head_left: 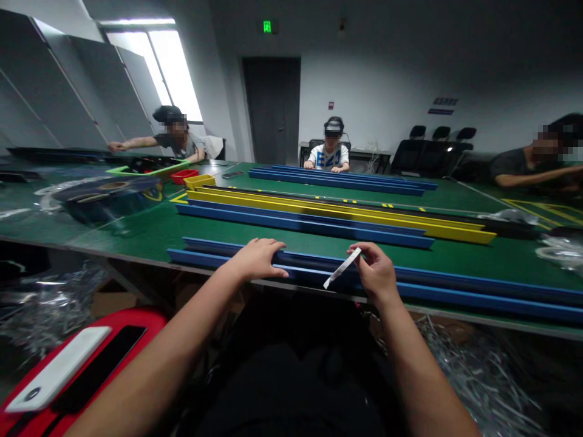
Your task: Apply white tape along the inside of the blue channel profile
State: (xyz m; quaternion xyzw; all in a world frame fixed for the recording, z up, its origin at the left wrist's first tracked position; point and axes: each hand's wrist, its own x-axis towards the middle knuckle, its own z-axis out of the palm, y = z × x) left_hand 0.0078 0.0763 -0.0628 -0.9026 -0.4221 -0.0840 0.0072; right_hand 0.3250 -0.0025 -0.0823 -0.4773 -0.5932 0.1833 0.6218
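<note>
My left hand (257,258) lies on the near blue rail (455,290) at the table's front edge, its fingers curled over the rail's top. My right hand (376,270) hovers just right of it, pinching a thin white strip (342,267) between thumb and fingers. The strip slants down to the left, above the same rail.
More long blue rails (300,221) and a yellow rail (337,212) lie across the green table (150,233). Red and yellow bins (194,178) stand at the back left. Three people sit around the table. A red stool (77,364) with a white device is at my lower left.
</note>
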